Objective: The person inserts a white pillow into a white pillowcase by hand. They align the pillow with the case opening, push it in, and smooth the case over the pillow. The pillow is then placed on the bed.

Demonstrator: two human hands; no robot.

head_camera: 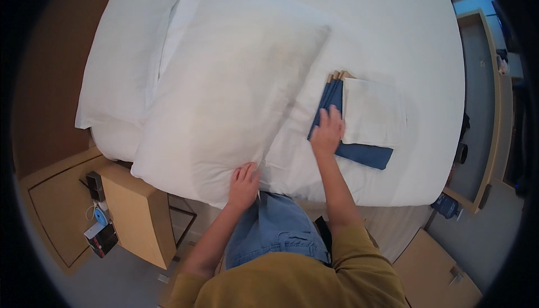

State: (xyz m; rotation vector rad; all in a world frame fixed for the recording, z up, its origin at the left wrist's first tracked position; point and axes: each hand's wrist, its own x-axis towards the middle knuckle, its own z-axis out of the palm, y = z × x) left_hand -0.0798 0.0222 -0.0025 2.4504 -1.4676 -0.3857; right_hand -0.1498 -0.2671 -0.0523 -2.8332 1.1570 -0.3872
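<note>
A large white pillow (240,76) lies across the bed before me. My left hand (245,183) rests palm down on its near corner, by the mattress edge; whether the fingers pinch the fabric is not clear. To the right, my slightly blurred right hand (329,129) is over a folded dark blue cloth (364,155) with tan edging, fingers a little apart. A folded white cloth (372,112) lies partly on top of the blue one, just right of that hand. Both folded cloths are on the white bedding (404,42).
A second white pillow (126,51) lies at the far left by the brown headboard (50,68). Left below stands a wooden nightstand (130,211), with small boxes (101,240) beside it. At right are a wood-framed shelf (480,110) and a blue water jug (445,206).
</note>
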